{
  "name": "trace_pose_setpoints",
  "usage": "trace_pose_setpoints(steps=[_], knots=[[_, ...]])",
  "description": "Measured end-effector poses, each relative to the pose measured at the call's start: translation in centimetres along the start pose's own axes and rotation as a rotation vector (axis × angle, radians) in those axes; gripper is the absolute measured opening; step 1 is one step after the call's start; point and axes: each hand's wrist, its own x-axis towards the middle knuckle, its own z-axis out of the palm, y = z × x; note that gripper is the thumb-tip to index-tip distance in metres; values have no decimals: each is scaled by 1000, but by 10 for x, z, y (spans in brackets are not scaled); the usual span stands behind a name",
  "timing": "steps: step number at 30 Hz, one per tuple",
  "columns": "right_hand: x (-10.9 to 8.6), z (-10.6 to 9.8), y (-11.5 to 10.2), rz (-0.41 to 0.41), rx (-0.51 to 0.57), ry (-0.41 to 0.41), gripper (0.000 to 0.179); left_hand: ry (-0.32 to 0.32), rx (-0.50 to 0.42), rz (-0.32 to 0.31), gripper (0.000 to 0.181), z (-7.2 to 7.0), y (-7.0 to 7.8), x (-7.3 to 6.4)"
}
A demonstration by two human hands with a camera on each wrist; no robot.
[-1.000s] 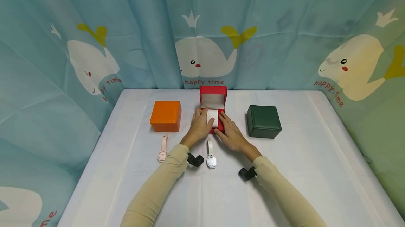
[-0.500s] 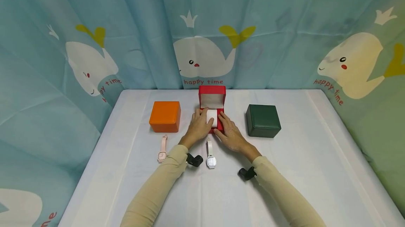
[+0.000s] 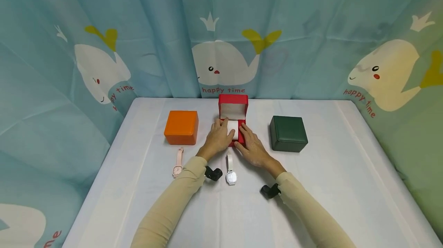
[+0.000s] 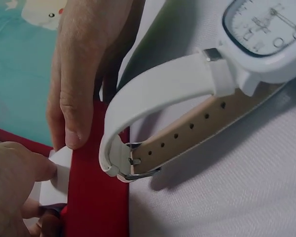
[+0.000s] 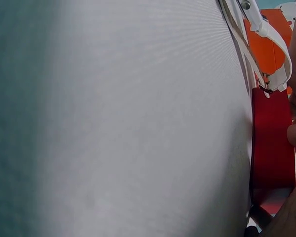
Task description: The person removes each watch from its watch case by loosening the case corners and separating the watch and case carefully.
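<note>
We find the white cushion (image 3: 233,128) seated in the red box (image 4: 101,202), between the hands. The left hand (image 3: 218,139) is partly bent, finger touching the cushion; whether it pinches, we cannot tell. The right hand (image 3: 255,150) grasps nothing we can see, its fingers lightly spread along the box's side. The white watch (image 3: 231,177) lies nearer the body, between the wrists. We judge the cushion light, soft and snug, best held by opposite edges; the box appears stiff.
</note>
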Motion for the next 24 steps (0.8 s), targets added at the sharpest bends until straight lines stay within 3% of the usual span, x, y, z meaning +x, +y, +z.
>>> trace_pose_setpoints(steps=[16,24], knots=[[-2,-1,-1,8,0,0,72,52,26,18,64,7,0,-1],[-2,-3,-2,16,3,-21,75,25,28,25,63,4,1,0]])
